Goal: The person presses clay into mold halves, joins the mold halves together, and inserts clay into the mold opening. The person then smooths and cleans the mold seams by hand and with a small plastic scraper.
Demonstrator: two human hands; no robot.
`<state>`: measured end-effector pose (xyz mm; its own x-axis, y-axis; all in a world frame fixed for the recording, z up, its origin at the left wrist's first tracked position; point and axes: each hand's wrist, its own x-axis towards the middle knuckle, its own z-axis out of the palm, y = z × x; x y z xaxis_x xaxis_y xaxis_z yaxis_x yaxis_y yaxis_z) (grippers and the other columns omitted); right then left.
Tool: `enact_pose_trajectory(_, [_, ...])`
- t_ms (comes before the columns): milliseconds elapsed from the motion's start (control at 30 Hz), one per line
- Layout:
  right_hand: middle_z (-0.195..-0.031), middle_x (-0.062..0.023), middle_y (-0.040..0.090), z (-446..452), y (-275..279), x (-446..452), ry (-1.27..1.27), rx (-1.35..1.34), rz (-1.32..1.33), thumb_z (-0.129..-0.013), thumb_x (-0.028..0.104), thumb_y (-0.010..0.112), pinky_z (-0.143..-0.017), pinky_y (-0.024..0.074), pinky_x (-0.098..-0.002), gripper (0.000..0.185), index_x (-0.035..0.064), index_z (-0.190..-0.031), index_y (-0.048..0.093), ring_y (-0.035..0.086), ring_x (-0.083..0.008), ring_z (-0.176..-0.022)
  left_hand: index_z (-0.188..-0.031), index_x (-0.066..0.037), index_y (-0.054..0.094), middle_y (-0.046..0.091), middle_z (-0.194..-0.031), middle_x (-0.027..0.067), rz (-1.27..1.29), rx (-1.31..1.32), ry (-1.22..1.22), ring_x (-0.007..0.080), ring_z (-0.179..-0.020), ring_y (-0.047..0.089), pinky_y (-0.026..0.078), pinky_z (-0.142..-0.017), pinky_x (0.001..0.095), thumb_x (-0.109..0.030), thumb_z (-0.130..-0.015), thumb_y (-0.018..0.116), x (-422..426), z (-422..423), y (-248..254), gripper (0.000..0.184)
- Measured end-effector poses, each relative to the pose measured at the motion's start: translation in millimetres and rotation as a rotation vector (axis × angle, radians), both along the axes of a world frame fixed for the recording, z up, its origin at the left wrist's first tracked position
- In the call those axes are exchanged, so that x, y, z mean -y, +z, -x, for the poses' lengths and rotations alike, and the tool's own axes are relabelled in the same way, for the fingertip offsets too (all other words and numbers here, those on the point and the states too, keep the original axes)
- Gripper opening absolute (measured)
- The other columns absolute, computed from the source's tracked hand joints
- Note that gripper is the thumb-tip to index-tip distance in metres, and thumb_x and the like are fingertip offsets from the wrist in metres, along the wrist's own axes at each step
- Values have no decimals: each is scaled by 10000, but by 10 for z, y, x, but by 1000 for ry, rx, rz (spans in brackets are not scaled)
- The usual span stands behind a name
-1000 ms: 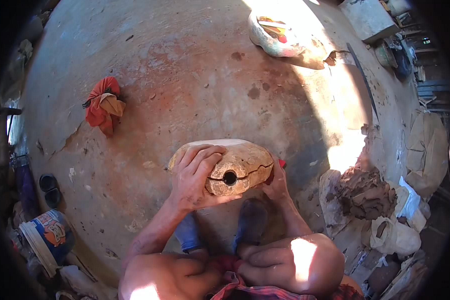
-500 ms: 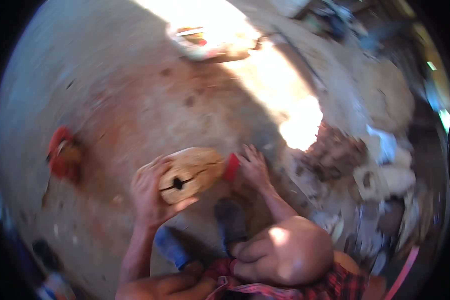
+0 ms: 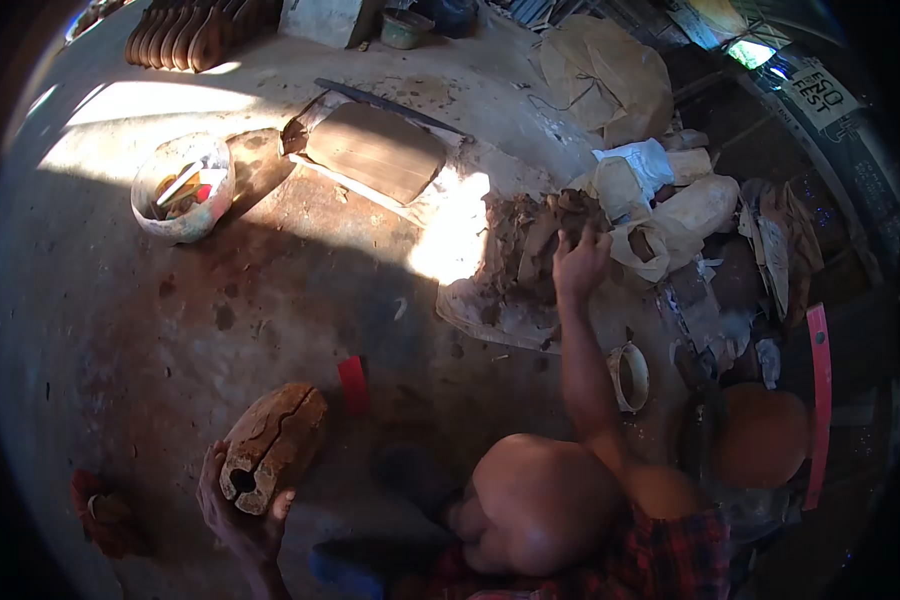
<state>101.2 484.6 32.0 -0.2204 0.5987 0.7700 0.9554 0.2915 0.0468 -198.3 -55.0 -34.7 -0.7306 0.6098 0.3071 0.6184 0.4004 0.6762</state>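
My left hand point(image 3: 240, 515) is wrapped round the lower end of a brown two-part mould point(image 3: 275, 440). A jagged seam runs along its length, and a dark hole shows at the near end. My right hand point(image 3: 580, 262) reaches out to a heap of brown clay point(image 3: 520, 245), its fingers curled against a lump at the top of the heap. Its fingertips are partly lost among the clay pieces. On the floor near the mould lies a red flat piece point(image 3: 352, 385), touched by neither hand.
A round tub point(image 3: 183, 190) with tools in it stands at the left. Behind the clay lie a flat brown slab point(image 3: 375, 150) and a dark bar point(image 3: 395, 107). White bags point(image 3: 695, 215) and a ring-shaped container point(image 3: 628, 377) are on the right. A reddish bundle point(image 3: 108, 515) sits lower left.
My right hand has left the red piece and moved to the clay heap. My left hand has tilted the mould and carried it lower left. The view has swung right.
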Motion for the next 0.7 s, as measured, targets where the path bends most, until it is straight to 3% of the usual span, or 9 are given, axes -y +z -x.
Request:
enact_pose_trajectory(133, [-1227,-245,698,-87,-64,-241,-224,38,230,-906,502,793,-857,589,-526,676,80,-1411,641,713,-447,-1074,-1439,-12,547,640,-1440,190,1,25,9,395,-1329,610,464,-1114,535,-812,-744,778,-16,-3,24,1085])
enact_pose_trajectory(267, [-1179,-237,731,-110,-192,-347,-229,-57,243,-937,525,751,-857,585,-546,653,79,-1400,638,730,-452,-1036,-1440,-10,545,641,-1435,195,-9,34,1,394,-1325,610,473,-1107,531,-790,-742,800,-11,-8,30,1078])
enact_pose_trajectory(433, [-1098,-242,752,-239,-253,-614,-260,52,357,-996,577,641,-890,565,-558,618,69,-1348,651,729,-455,-1017,-1434,11,563,671,-1375,196,-144,35,-42,365,-1279,647,508,-1082,487,-568,-695,963,-81,13,43,1021])
enact_pose_trajectory(533, [-1118,-236,748,-392,-394,-901,-274,129,379,-978,614,646,-802,566,-544,644,60,-1304,680,738,-405,-1000,-1416,-30,582,683,-1378,181,-89,-57,-56,378,-1275,656,498,-1070,500,-583,-697,951,-74,61,130,979])
enact_pose_trajectory(567, [-1093,-187,759,-327,-347,-831,-282,139,362,-994,518,681,-725,578,-496,502,77,-1232,709,743,-360,-957,-1416,-30,582,683,-1378,181,-52,-58,-5,378,-1275,656,498,-1070,500,-583,-697,951,-45,53,141,979])
enact_pose_trajectory(600, [-1093,-187,759,-223,-329,-729,-242,149,379,-994,518,681,-725,578,-496,502,77,-1232,709,743,-360,-957,-1414,-40,585,684,-1380,174,-46,-62,-12,376,-1280,656,492,-1073,503,-595,-693,948,-55,51,146,980])
enact_pose_trajectory(700, [-941,-182,772,62,-110,-270,-144,188,191,-975,259,681,-627,553,-511,212,70,-1012,770,731,-365,-759,-1414,-52,587,684,-1387,164,-43,-55,-14,368,-1295,650,482,-1083,507,-609,-687,944,-52,36,135,983])
